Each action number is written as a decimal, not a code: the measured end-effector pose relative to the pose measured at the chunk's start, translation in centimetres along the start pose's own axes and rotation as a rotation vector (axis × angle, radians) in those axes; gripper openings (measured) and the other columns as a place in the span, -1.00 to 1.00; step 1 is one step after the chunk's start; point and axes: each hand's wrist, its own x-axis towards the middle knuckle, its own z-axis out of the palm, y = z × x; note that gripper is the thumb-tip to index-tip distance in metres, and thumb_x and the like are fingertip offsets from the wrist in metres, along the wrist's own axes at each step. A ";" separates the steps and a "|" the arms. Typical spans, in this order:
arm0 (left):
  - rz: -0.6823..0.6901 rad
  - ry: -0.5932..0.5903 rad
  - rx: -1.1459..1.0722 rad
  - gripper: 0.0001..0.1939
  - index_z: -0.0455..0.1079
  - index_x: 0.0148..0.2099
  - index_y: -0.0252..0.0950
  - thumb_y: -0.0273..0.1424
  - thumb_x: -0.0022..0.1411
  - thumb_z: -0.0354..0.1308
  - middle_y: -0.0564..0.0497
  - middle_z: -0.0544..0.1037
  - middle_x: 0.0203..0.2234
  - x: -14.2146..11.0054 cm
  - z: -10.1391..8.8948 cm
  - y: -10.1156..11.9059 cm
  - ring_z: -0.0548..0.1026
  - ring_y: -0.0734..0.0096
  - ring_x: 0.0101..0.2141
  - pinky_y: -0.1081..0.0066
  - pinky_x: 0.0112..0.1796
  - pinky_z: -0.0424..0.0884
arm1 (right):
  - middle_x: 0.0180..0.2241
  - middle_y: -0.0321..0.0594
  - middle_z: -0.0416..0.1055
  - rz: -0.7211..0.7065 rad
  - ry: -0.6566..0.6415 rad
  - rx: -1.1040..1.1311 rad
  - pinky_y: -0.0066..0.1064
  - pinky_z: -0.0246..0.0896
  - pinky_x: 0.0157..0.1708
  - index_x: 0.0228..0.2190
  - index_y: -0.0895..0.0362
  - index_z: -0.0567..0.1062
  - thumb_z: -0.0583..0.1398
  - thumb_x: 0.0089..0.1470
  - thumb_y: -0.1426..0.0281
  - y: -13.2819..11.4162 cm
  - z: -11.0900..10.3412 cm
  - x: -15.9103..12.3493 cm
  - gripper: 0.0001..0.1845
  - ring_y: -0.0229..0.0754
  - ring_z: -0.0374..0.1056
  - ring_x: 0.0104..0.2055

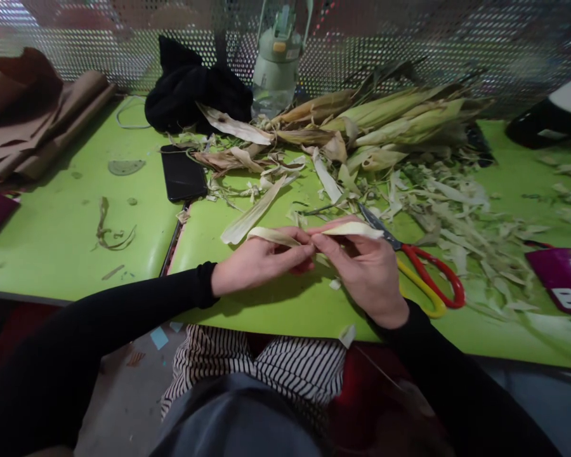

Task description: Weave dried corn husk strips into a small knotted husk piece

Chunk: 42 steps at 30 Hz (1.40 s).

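Observation:
Over the front of the green table, my left hand [266, 257] and my right hand [366, 270] meet at the fingertips. Both are closed on a pale strip of corn husk [354, 229], whose two ends stick out left and right above the fingers. Its middle is hidden between my thumbs and fingers, so I cannot tell if it is one piece or two. Scissors with one red and one yellow handle [431, 273] lie just right of my right hand, blades pointing away. A loose broad husk [253, 212] rests beyond my left hand.
A heap of corn husks [400, 120] and many trimmings [452, 197] cover the back and right. Behind stand a pale green bottle [276, 70] and black cloth [195, 89]. A phone [184, 172] lies near the table seam. Brown paper [38, 120] is left, a purple packet [559, 276] right.

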 end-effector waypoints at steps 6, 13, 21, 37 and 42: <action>-0.149 0.001 -0.065 -0.95 0.38 -0.29 -0.36 -0.47 0.24 0.17 0.01 0.54 -0.43 -0.4 0.4 0.0 0.40 0.61 -0.50 0.53 -0.42 0.33 | -0.40 -0.29 0.53 0.082 -0.013 0.109 -0.34 0.42 -0.32 -0.40 0.05 0.58 0.29 0.17 0.31 -0.2 -0.2 -0.2 -0.87 -0.20 0.47 -0.36; -0.132 0.003 -0.065 -0.96 0.37 -0.29 -0.34 -0.48 0.24 0.17 0.02 0.53 -0.43 -0.4 0.4 -0.5 0.49 0.52 -0.40 0.46 -0.28 0.41 | -0.37 -0.28 0.59 0.026 -0.071 -0.073 -0.34 0.39 -0.31 -0.33 0.05 0.61 0.24 0.23 0.29 0.0 -0.3 0.0 -0.85 -0.19 0.48 -0.36; -0.121 0.104 -0.189 -0.89 0.31 -0.13 -0.34 -0.51 0.29 0.14 0.08 0.50 -0.50 0.0 0.4 -0.2 0.47 0.55 -0.47 0.49 -0.35 0.38 | -0.26 -0.20 0.60 0.138 -0.065 0.038 -0.33 0.43 -0.29 -0.28 0.09 0.58 0.22 0.25 0.23 0.2 -0.2 0.1 -0.79 -0.17 0.50 -0.29; -0.069 -0.029 0.268 -0.68 0.39 -0.25 -0.36 -0.16 0.27 0.19 0.14 0.29 -0.50 -0.3 0.1 -0.9 0.19 0.57 -0.48 0.49 -0.45 0.15 | -0.42 -0.34 0.42 0.284 -0.167 0.189 -0.36 0.26 -0.27 -0.37 0.08 0.48 0.25 0.19 0.27 0.1 -0.4 0.6 -0.85 -0.24 0.34 -0.36; -0.012 -0.008 0.402 -0.69 0.42 -0.30 -0.36 -0.18 0.30 0.15 0.15 0.25 -0.54 -0.6 0.2 -0.8 0.14 0.57 -0.49 0.48 -0.45 0.09 | -0.43 -0.36 0.37 0.271 -0.148 0.158 -0.38 0.20 -0.31 -0.38 0.07 0.44 0.24 0.21 0.30 0.0 -0.1 0.4 -0.86 -0.26 0.29 -0.38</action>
